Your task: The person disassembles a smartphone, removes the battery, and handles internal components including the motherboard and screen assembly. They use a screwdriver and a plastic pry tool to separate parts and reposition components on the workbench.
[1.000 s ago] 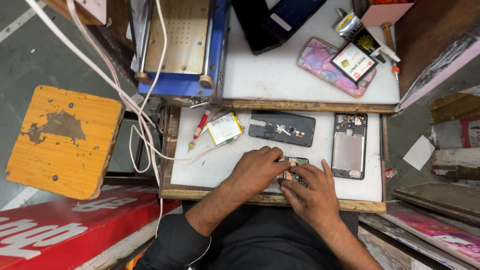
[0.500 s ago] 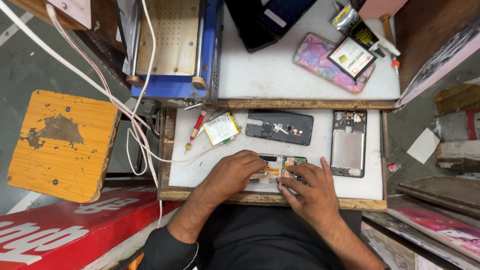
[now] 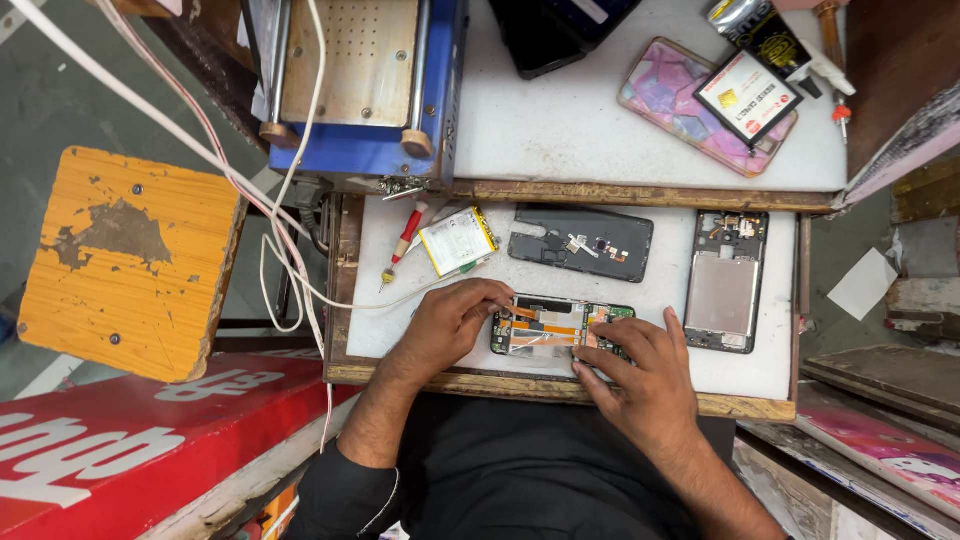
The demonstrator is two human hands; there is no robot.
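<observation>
Left hand (image 3: 450, 325): fingers rest on the left end of the opened phone (image 3: 560, 328).
Right hand (image 3: 640, 375): fingertips press on the phone's right end.
Phone: lies flat on the white tray (image 3: 400, 320), circuit boards showing.
Nearby: battery (image 3: 457, 241), red screwdriver (image 3: 404, 240), dark back cover (image 3: 580, 243), phone frame (image 3: 724, 283).
Left of tray: orange stool (image 3: 125, 260).

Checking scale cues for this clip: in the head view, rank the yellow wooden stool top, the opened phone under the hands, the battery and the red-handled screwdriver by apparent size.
1. Yellow wooden stool top, though it sits lower, farther from the camera.
2. Opened phone, partly covered by both hands.
3. Battery.
4. Red-handled screwdriver, as long as the battery but much thinner.
</observation>
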